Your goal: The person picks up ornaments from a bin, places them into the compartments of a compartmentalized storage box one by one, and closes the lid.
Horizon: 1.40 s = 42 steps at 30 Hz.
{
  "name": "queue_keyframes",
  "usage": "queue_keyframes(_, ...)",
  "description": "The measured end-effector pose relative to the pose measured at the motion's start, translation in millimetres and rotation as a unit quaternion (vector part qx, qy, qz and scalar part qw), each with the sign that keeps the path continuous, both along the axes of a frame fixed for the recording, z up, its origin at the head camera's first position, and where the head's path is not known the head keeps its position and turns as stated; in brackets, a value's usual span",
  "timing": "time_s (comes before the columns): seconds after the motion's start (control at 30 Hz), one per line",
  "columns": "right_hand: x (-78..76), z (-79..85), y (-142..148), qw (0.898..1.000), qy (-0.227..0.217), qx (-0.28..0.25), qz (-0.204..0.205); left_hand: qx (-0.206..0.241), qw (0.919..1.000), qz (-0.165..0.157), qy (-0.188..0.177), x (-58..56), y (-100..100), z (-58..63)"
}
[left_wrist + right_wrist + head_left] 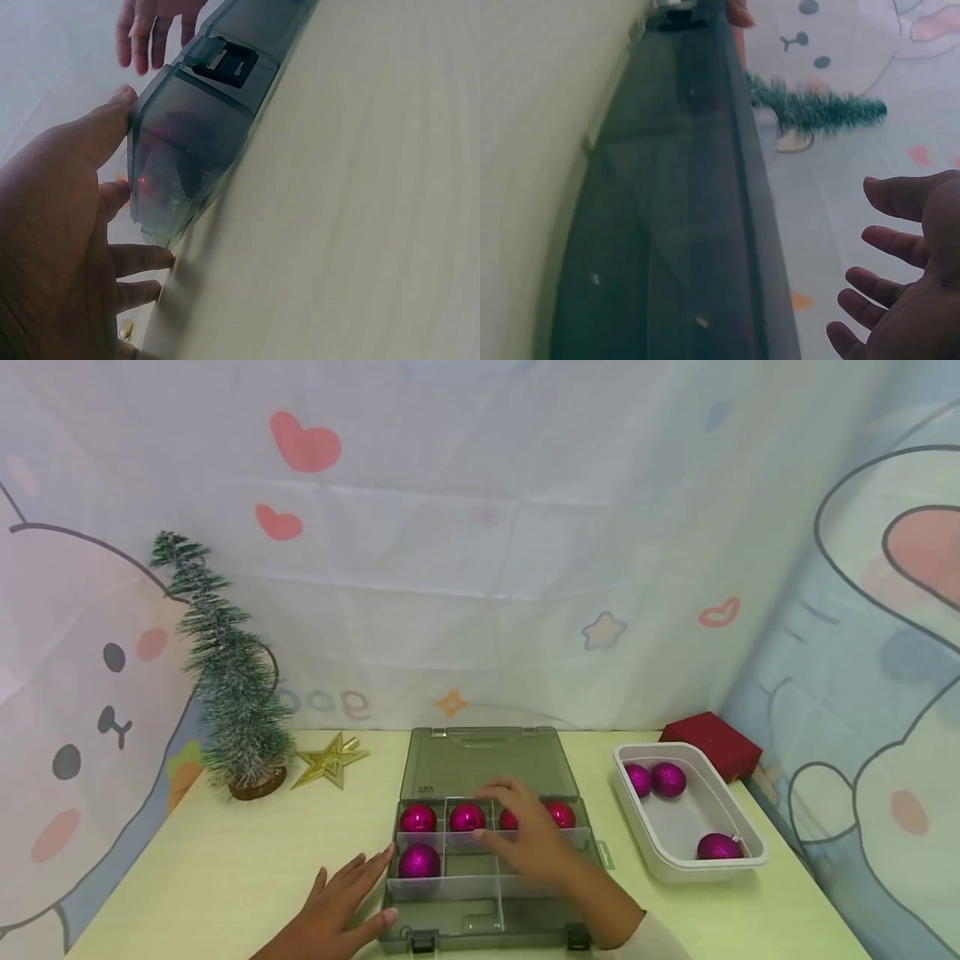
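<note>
A translucent grey-green divided box (442, 912) lies with its lid (483, 768) folded back. Its back row has shiny magenta baubles, among them a left one (417, 818), a middle one (467, 818) and a right one (560, 814), with another partly covered by the right hand. One glittery bauble (419, 862) sits in the left compartment of the middle row. Over the box hovers my right hand (531, 839); the right wrist view shows its fingers spread, holding nothing. My left hand (330, 910) rests against the box's left side, thumb at the rim, fingers extended.
A white tub (678, 827) at the right has glittery purple baubles, including one near its front (720, 847). Behind it lies a dark red box (712, 745). Left of the divided box are a gold star (332, 761) and a small frosted tree (236, 693).
</note>
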State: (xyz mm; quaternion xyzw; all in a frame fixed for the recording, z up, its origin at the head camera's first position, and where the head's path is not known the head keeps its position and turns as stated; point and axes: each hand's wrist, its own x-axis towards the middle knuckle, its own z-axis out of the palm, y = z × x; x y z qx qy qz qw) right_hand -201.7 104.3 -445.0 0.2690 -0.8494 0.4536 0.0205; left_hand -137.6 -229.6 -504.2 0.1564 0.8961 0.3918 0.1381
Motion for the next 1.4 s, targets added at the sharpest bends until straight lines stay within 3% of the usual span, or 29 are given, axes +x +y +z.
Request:
queue_keyframes(0.27, -8.1, 6.3, 47, 1.0, 0.011, -0.018, -0.02, -0.002, 0.9999, 0.003, 0.01, 1.1, 1, 1.5)
queue_keyframes(0.57, -21.3, 11.6, 97, 0.995, 0.057, -0.02, -0.08, 0.008, 0.9999, -0.002, 0.006, 1.8, 3, 3.6)
queue_keyframes(1.0, -43.6, 19.5, 164, 0.983, 0.018, -0.003, -0.183, 0.006, 1.0, 0.002, 0.006, 2.0, 4, 5.2)
queue_keyframes(1.17, -52.9, 16.2, 181, 0.98, 0.028, 0.017, -0.198, 0.002, 1.0, 0.004, 0.006, 3.0, 2, 3.4)
queue_keyframes(1.4, -60.4, 5.1, 214, 0.975, 0.037, 0.098, -0.194, 0.003, 1.0, 0.002, 0.006, 2.9, 0, 3.6)
